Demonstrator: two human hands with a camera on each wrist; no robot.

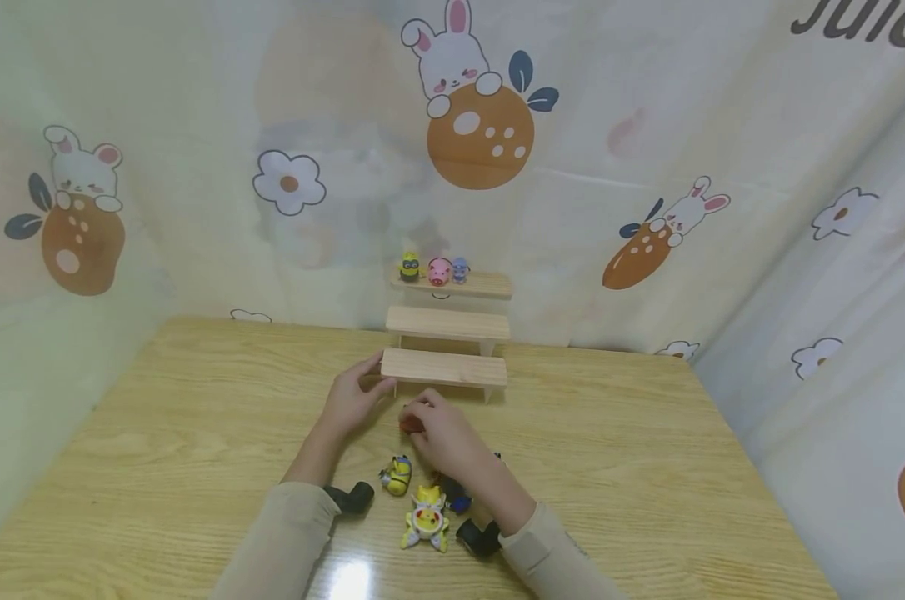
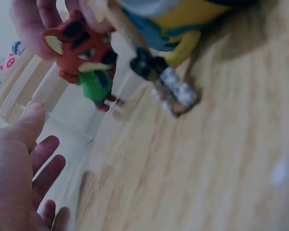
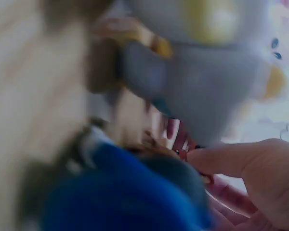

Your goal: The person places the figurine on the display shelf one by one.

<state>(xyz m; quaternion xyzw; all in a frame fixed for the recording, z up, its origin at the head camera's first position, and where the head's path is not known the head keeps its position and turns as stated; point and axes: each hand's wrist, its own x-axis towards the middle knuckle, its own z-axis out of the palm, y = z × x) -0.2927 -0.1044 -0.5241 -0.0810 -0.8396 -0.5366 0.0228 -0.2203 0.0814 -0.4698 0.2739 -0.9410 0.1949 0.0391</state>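
My right hand (image 1: 443, 433) pinches a red fox-like figurine (image 2: 89, 57) in a green shirt, held upright just above the table in front of the wooden step shelf (image 1: 445, 367). In the head view only a bit of its red shows past the fingers. My left hand (image 1: 347, 406) is at the left end of the lowest step, thumb and fingers apart; whether it touches the wood I cannot tell. Nearer me are a small yellow figurine (image 1: 397, 476), a yellow-and-white figurine (image 1: 427, 521) lying down and a dark blue one (image 1: 460, 504), partly hidden by my right arm.
On the top step stand a yellow figurine (image 1: 410, 267), a pink pig (image 1: 439, 271) and a blue figurine (image 1: 460, 270). The shelf stands at the table's back edge, before a printed curtain (image 1: 347, 250). Black wrist devices (image 1: 355, 497) sit at both cuffs.
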